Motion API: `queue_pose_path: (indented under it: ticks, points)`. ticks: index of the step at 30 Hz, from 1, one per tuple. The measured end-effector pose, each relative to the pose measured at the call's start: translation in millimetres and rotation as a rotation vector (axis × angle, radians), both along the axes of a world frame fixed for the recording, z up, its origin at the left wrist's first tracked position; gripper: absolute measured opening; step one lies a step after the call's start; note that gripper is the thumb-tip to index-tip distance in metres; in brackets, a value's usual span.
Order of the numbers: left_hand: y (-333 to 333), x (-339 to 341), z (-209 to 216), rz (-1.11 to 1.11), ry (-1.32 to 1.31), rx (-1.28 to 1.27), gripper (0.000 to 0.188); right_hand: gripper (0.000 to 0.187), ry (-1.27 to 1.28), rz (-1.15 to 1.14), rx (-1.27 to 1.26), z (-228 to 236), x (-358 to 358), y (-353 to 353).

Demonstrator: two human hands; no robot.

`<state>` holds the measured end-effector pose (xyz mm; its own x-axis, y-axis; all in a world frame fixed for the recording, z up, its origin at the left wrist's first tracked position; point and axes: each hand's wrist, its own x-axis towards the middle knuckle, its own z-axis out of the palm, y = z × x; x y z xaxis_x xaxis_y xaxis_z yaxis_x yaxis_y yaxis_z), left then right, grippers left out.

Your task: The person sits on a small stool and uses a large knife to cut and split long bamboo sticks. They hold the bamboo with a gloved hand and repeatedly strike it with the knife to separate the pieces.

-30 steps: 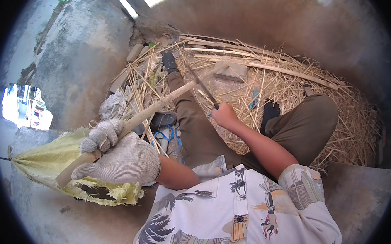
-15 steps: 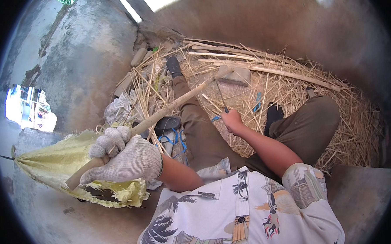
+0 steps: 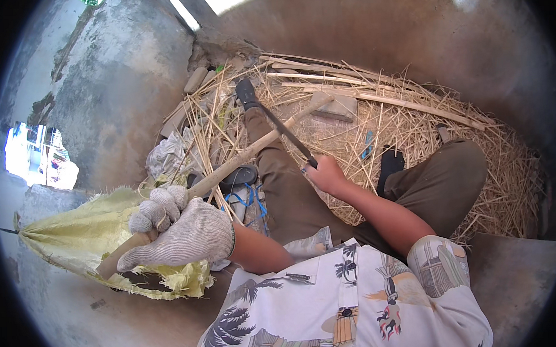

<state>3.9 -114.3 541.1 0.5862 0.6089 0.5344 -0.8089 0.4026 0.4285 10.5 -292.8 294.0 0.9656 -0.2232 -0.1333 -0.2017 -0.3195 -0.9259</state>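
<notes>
My left hand (image 3: 184, 230), in a knitted off-white glove, is closed round a long pale wooden stick (image 3: 235, 164). The stick slants up to the right, its far end over a flat stone block (image 3: 336, 107). In my bare right hand (image 3: 328, 175) is a long dark-bladed knife (image 3: 287, 133). Its blade crosses the stick past the middle and points up and left towards my foot; whether it touches the wood I cannot tell. The knife's handle is hidden in my fist.
A torn yellow woven sack (image 3: 82, 225) hangs at the left beside my gloved hand. My outstretched leg (image 3: 284, 179) lies under the stick. Straw and shavings (image 3: 501, 176) cover the floor, with long split strips (image 3: 386, 97) along the wall. A dark shoe (image 3: 239, 176) and blue strips (image 3: 254, 202) lie left of my leg.
The knife has swung left and come back along the stick from near its far end, and more of the blade's side now shows. My left hand keeps its hold, almost still.
</notes>
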Motion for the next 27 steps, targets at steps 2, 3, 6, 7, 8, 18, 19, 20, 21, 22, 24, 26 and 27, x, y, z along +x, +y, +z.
queue_pose_path:
  ticks: [2, 3, 6, 7, 8, 18, 19, 20, 21, 22, 24, 26, 27]
  points:
    - [-3.0, -1.5, -0.3, 0.026, 0.015, 0.031, 0.070, 0.030, -0.090, 0.135, -0.070, -4.2, 1.8, 2.7]
    - [-4.9, -1.0, -0.7, 0.026, 0.025, 0.025, 0.070, 0.030, -0.130, 0.198, -0.101, -8.1, 2.0, 1.6]
    - [-1.5, 0.4, -3.3, -0.028, 0.008, 0.071, 0.070, 0.030, 0.083, 0.069, 0.044, -31.9, 15.6, -12.9]
    - [9.2, 2.5, -8.8, -0.094, -0.023, 0.125, 0.071, 0.030, 0.138, 0.004, 0.051, -38.3, 17.9, -19.3]
    - [17.9, 2.1, -11.8, -0.148, -0.056, 0.178, 0.071, 0.033, 0.175, 0.001, -0.020, -28.8, 18.7, -20.3]
    - [0.2, 1.2, -8.2, -0.032, 0.027, 0.071, 0.072, 0.032, 0.337, -0.021, -0.062, -5.3, 18.6, -29.1]
    - [2.6, 1.6, -10.0, -0.027, 0.004, 0.110, 0.073, 0.032, 0.279, -0.004, -0.072, -2.9, 18.0, -22.4]
    - [1.8, 1.9, -10.2, -0.024, -0.015, 0.145, 0.074, 0.032, 0.225, 0.009, -0.087, -2.3, 15.5, -17.4]
    - [1.9, 1.7, -9.1, -0.034, -0.036, 0.115, 0.073, 0.031, 0.171, 0.023, -0.101, -1.6, 14.8, -12.9]
    - [1.9, 1.2, -7.2, -0.044, -0.057, 0.086, 0.072, 0.031, 0.106, 0.040, -0.106, -0.7, 15.4, -9.4]
    - [-0.6, -1.7, -6.4, -0.019, -0.024, 0.030, 0.071, 0.032, -0.009, 0.078, -0.125, -4.9, 11.3, -8.7]
    - [-11.1, -0.2, -0.4, 0.022, 0.057, -0.015, 0.071, 0.035, 0.124, -0.085, -0.092, -39.9, 21.7, -21.3]
    - [-3.6, 3.4, -4.5, -0.116, -0.034, 0.056, 0.071, 0.035, 0.162, -0.136, -0.037, -43.9, 22.1, -29.1]
